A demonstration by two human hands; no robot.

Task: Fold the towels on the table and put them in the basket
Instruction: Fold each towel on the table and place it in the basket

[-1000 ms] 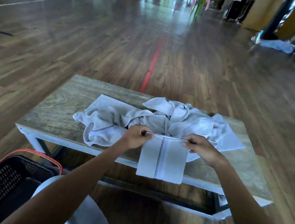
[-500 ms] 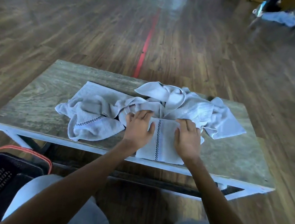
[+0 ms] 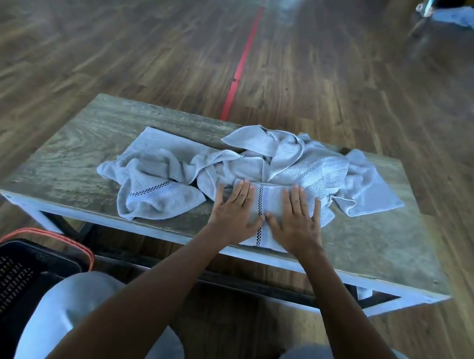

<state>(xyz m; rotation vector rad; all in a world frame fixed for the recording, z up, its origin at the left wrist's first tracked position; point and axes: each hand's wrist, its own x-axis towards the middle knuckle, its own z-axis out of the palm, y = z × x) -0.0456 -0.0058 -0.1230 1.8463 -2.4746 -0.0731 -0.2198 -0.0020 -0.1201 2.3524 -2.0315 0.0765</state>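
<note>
**Wood floor, low desk: we press a fold flat**

Dark wood planks run away from us, split by a red line [image 3: 241, 60], and the low desk [image 3: 83, 160] stands across them. At the middle of its near edge lies the folded towel [image 3: 271, 203], a small grey rectangle with a checkered band down its centre. Our left hand [image 3: 233, 208] and right hand [image 3: 296, 219] lie flat on it, palms down, fingers straight, thumbs almost meeting over the band. Neither grips anything. Just behind it and touching it, the unfolded towels [image 3: 291, 162] sprawl in a heap from the left half of the desk to near the far right corner. The basket [image 3: 9, 270], black with an orange rim, sits on the floor off the near left corner.

We judge this to be the smoothing of one fold, with most of the task ahead. Next we would need to fold once more or lift the towel by its edges without letting the layers slip, then carry it left and down to the basket. We find no brand, label or writing to read.
</note>
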